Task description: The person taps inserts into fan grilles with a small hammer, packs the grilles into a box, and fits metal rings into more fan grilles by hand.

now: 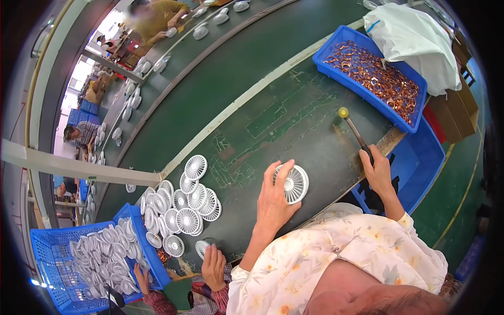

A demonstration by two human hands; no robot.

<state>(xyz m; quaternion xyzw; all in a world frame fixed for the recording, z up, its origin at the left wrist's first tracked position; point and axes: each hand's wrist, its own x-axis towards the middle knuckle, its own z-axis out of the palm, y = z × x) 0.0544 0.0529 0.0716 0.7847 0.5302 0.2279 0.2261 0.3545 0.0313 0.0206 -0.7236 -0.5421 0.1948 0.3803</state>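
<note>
Blue plastic forms the far-left crate (pixel 47 257), its lower end fading into the dark rim of the view; the white parts (pixel 102 254) inside overlap too much to separate. A second blue bin (pixel 139 231) is half covered by a heap of white slotted discs (pixel 188 220), and near it are a co-worker's two hands, one at the bin (pixel 142 278), the other covering part of a lone disc (pixel 201 249).

The person's left hand (pixel 273 202) curls its fingers and thumb around a white grille (pixel 296 185) above the dark bench (pixel 325 149), hiding its left side; whether it touches the bench, I cannot tell. The right hand (pixel 378 172) closes round a yellow-headed mallet (pixel 357 132), concealing the grip's end. The tray (pixel 336 71) of copper-coloured rings (pixel 378 73) partly hides a lower bin (pixel 425 157); a white sack (pixel 415 44) covers its far corner.

Counted: over a dozen heaped discs, one held grille, one mallet, four blue containers around the bench, one sack; rings too tangled to number
</note>
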